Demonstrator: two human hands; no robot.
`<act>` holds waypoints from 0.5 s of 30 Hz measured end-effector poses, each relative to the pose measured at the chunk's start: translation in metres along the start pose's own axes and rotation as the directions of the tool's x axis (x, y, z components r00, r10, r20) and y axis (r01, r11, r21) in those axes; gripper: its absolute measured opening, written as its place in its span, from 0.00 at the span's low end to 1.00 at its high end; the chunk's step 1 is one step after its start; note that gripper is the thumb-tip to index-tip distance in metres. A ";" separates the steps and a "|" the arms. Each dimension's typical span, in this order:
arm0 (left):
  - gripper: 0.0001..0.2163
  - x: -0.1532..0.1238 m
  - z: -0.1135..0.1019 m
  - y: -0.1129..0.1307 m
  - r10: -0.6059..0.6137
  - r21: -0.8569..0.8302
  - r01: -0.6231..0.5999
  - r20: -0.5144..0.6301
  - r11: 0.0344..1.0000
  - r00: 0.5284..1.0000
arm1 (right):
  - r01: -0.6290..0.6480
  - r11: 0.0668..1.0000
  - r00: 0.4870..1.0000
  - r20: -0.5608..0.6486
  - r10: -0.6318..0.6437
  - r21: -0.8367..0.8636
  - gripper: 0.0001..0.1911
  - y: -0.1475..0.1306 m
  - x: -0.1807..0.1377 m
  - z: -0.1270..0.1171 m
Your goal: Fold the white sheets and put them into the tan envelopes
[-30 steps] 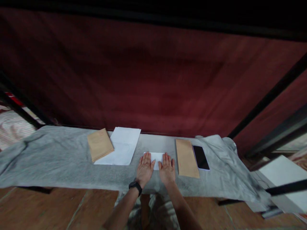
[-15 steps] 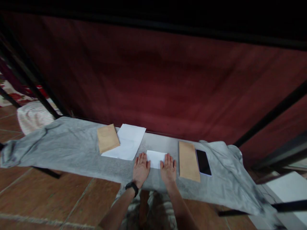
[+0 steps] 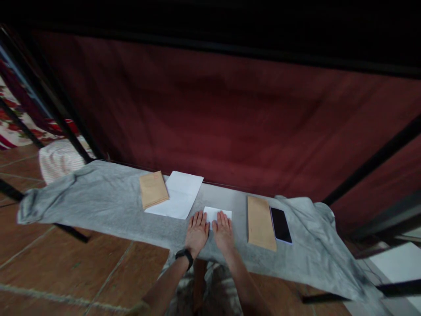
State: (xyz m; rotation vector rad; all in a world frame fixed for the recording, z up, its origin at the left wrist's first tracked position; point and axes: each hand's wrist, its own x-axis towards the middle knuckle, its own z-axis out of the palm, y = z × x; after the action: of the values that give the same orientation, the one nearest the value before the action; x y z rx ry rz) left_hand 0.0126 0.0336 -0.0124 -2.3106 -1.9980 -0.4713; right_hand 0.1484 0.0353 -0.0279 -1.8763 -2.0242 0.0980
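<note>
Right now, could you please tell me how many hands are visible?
2: the left hand at the left edge of the small white paper, the right hand on it.

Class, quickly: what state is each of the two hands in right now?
Left hand: open, laid flat at the left edge of the small white paper, gripping nothing.
Right hand: open, laid flat over the paper's right part, gripping nothing.

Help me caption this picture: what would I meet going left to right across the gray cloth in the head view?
Squarish brown paper, large white paper, left hand, right hand, long brown paper, phone.
</note>
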 end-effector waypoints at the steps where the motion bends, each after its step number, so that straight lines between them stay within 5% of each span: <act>1: 0.23 0.000 0.001 -0.001 0.002 -0.004 -0.002 0.001 1.000 1.000 | 0.024 1.000 1.000 0.020 -0.025 0.005 0.28 -0.003 0.000 0.002; 10: 0.23 -0.004 -0.002 -0.005 -0.009 -0.136 0.005 -0.032 0.991 0.999 | -0.052 0.994 0.989 -0.140 0.039 -0.092 0.28 0.031 -0.008 0.008; 15: 0.21 0.002 -0.009 0.001 -0.155 -0.360 0.137 -0.022 0.923 0.988 | -0.042 0.993 0.978 -0.209 0.019 -0.109 0.29 0.039 -0.019 0.011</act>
State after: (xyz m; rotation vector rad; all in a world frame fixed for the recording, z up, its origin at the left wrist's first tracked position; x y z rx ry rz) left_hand 0.0122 0.0337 -0.0035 -2.3117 -2.2290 -0.9701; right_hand 0.1824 0.0233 -0.0540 -1.8975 -1.8945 -0.2004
